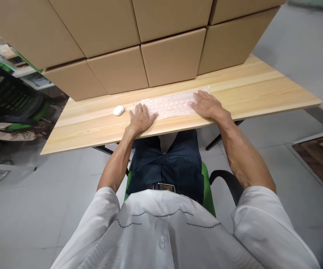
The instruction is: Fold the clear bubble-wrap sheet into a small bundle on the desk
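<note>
A pinkish, translucent strip of bubble wrap [171, 105] lies flat along the wooden table [264, 86] in front of me. On its left end rests my left hand [141, 118], palm down with the thumb spread out. My right hand [206, 104] lies flat on the right end, fingers stretched toward the boxes. Neither hand is closed around anything. A small white earbud case [118, 110] sits on the wood just left of my left hand, apart from it.
Stacked cardboard boxes [175, 58] form a wall along the table's far side. I sit on a green chair [209, 190] with black armrests. Another dark chair [7, 89] stands at the left, near shelves. A wooden-looking panel [320, 160] lies at the right.
</note>
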The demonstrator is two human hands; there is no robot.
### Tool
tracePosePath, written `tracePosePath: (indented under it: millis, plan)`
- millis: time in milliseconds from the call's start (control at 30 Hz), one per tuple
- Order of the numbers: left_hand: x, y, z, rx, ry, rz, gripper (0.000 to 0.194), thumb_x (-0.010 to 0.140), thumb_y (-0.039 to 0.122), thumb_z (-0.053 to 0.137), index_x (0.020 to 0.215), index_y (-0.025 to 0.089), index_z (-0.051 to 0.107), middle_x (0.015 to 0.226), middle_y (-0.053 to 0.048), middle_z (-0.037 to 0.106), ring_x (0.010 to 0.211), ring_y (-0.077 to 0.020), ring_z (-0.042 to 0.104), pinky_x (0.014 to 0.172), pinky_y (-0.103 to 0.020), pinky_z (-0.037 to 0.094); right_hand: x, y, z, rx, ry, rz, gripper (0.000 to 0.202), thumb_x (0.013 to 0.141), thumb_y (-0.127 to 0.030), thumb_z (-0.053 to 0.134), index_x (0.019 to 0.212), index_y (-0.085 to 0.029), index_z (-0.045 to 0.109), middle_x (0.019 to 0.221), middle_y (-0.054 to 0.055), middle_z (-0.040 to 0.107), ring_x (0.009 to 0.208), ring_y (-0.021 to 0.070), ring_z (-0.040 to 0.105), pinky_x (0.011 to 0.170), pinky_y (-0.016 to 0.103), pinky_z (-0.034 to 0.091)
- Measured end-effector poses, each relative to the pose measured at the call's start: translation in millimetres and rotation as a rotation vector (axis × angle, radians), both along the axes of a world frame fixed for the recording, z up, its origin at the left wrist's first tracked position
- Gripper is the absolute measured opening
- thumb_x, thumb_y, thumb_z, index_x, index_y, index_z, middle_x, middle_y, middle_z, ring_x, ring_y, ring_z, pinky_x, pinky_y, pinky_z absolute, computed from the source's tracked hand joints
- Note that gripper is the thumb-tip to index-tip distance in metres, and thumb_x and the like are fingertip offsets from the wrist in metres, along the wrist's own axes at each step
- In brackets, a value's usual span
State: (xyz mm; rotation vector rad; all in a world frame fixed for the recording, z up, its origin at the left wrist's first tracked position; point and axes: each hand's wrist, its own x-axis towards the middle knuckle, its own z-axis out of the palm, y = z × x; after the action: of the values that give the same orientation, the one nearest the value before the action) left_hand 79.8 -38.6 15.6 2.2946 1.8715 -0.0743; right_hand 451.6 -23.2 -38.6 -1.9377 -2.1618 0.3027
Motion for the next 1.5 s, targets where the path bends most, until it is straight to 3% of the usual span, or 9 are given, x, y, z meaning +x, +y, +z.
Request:
tracePosePath:
  millis: [300,433,600,700,767,967,1200,1367,1500]
  plan:
    - [-14.8,3.9,-5.3,0.046,0.015,0.039,0.099,0.13,0.068,0.034,0.203,0.001,0.037,0.218,-0.033,0.023,0.208,-0.0478,0.02,0.166,-0.08,0.019,-2.5,-4.4,2.0,0.011,0.016,-0.014,0.099,0.129,-0.07,0.036,0.205,-0.007,0.04,0.216,0.025,0.031,0.203,0.0486,0.031,0.167,0.068,0.024]
    - [-16.4,0.7,-5.7,0.098,-0.007,0.059,0.097,0.131,0.065,0.036,0.206,0.004,0.032,0.219,-0.03,0.021,0.209,-0.0489,0.018,0.168,-0.077,0.012,-8.6,-18.5,4.5,0.157,0.035,0.0,0.093,0.131,-0.067,0.034,0.206,-0.011,0.04,0.218,0.022,0.027,0.205,0.0478,0.024,0.166,0.075,0.021]
    - [1.6,-1.7,-6.9,0.172,-0.086,-0.144,0.092,0.134,0.068,0.036,0.211,0.019,0.029,0.222,-0.02,0.021,0.21,-0.0463,0.011,0.169,-0.073,0.003,-51.5,-42.4,14.6,0.191,-0.008,0.203,0.089,0.132,-0.066,0.042,0.21,-0.025,0.038,0.219,0.013,0.029,0.206,0.045,0.023,0.166,0.076,0.02]
    - [15.5,-1.1,-7.7,0.041,-0.127,-0.294,0.09,0.134,0.07,0.039,0.212,0.024,0.03,0.222,-0.016,0.021,0.21,-0.0455,0.011,0.169,-0.073,0.001,-77.5,-47.9,17.7,0.101,0.01,0.366,0.084,0.133,-0.063,0.046,0.206,-0.021,0.049,0.215,0.014,0.038,0.203,0.0413,0.033,0.167,0.066,0.028]
    - [19.0,-1.5,-6.8,-0.038,-0.12,-0.301,0.09,0.134,0.069,0.042,0.212,0.026,0.031,0.223,-0.015,0.018,0.21,-0.0458,0.011,0.169,-0.074,0.004,-82.4,-48.1,18.1,0.068,0.029,0.412,0.082,0.132,-0.059,0.047,0.202,-0.017,0.054,0.213,0.015,0.042,0.201,0.0403,0.039,0.166,0.064,0.032]
    - [-1.5,-6.0,1.0,-0.049,-0.069,-0.246,0.09,0.133,0.068,0.043,0.211,0.023,0.032,0.222,-0.019,0.017,0.21,-0.0483,0.012,0.168,-0.077,0.011,-43.0,-52.2,18.1,0.057,0.022,0.329,0.083,0.131,-0.053,0.045,0.2,-0.008,0.055,0.211,0.019,0.044,0.202,0.0384,0.038,0.167,0.06,0.03]
    - [-21.5,-7.7,2.0,-0.018,-0.062,-0.226,0.088,0.133,0.069,0.045,0.208,0.023,0.038,0.221,-0.021,0.023,0.208,-0.0508,0.017,0.167,-0.079,0.012,8.6,-60.7,14.0,0.08,-0.003,0.229,0.08,0.129,-0.05,0.046,0.197,-0.009,0.06,0.208,0.017,0.052,0.199,0.0369,0.045,0.166,0.062,0.035]
    - [-20.5,-9.7,4.8,-0.036,-0.065,-0.238,0.09,0.132,0.068,0.049,0.208,0.021,0.037,0.221,-0.023,0.025,0.208,-0.051,0.019,0.167,-0.079,0.012,13.8,-62.1,16.6,0.135,-0.023,0.135,0.071,0.127,-0.046,0.042,0.185,-0.024,0.077,0.193,0.011,0.073,0.187,0.038,0.062,0.157,0.068,0.051]
    - [-20.6,-10.9,3.2,-0.015,-0.063,-0.232,0.088,0.132,0.064,0.047,0.207,0.019,0.04,0.22,-0.024,0.025,0.208,-0.052,0.019,0.167,-0.08,0.013,2.0,-66.0,24.9,0.145,-0.036,0.078,0.07,0.128,-0.049,0.039,0.174,-0.024,0.086,0.178,0.014,0.085,0.175,0.0455,0.073,0.145,0.073,0.062]
